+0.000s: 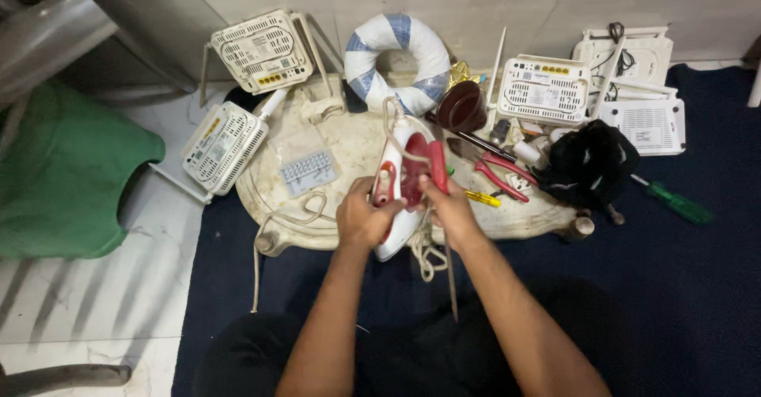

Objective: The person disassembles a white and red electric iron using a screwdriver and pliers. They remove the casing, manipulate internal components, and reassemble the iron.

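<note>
A red and white clothes iron (403, 176) lies on a low cream table (349, 147), its point toward the wall. My left hand (361, 218) grips the iron's rear left side. My right hand (452, 207) is closed on the red handle at the right. The iron's pale cord (425, 256) loops off the table's front edge below my hands. Beside my right hand lie red-handled pliers (499, 172) and a small yellow-handled tool (482, 199).
Several white routers (263, 48) lie around the table and on the floor. A blue and white ring (396, 60), a dark cup (462, 107), a black cloth bundle (590, 163), a clear parts box (307, 171) and a green screwdriver (674, 201) are near. Green cloth (67, 175) lies at left.
</note>
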